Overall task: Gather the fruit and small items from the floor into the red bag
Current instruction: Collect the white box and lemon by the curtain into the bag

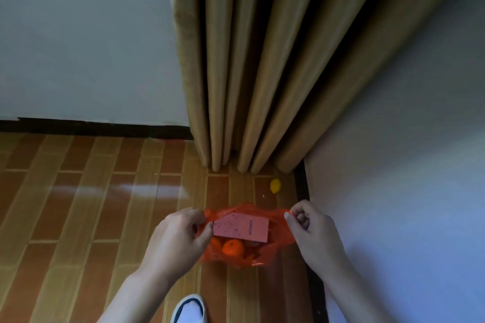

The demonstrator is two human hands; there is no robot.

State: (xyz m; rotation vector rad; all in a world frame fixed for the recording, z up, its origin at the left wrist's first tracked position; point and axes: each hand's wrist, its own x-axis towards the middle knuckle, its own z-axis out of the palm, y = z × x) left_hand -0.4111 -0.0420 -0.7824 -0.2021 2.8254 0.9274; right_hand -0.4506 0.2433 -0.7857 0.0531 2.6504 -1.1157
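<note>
Both hands stretch the red bag (pixel 262 257) open: the left hand (pixel 181 233) pinches its rim and a pink card (pixel 242 227), the right hand (pixel 312 231) pinches the opposite rim. An orange (pixel 233 248) sits inside. Next, the lemon (pixel 275 185) beyond the right hand needs a freed hand.

The bag (pixel 278 244) hangs between the left hand (pixel 178 236) and right hand (pixel 312 231), each pinching a side. Inside, an envelope (pixel 241 227) lies over a tangerine (pixel 233 248). Beyond the right-hand grip, a lemon (pixel 275 185) lies on the floor (pixel 91 204) before the curtain (pixel 262 73).
</note>
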